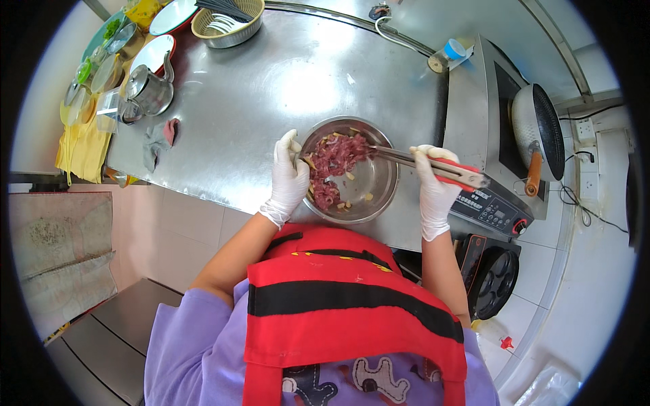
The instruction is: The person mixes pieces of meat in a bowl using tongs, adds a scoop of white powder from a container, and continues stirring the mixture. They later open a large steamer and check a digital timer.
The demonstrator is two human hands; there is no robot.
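Observation:
A stainless steel bowl [373,200] stands near the front edge of the steel table. Raw sliced meat [343,155] with pale pieces, perhaps ginger or garlic, lies mostly in its left half. My left hand [289,175], in a white glove, grips the bowl's left rim. In my gloved right hand [435,180] are metal tongs [406,158] with red grips, slanting into the bowl from the right. Their tips touch the meat at the upper right of the heap.
An induction cooker [490,208] with a wok [525,122] stands at the right. A blue-lidded jar [442,58] is behind it. At the left are a steel pot [152,94], cloth [156,144], enamel plates [152,55] and a utensil basket [231,35].

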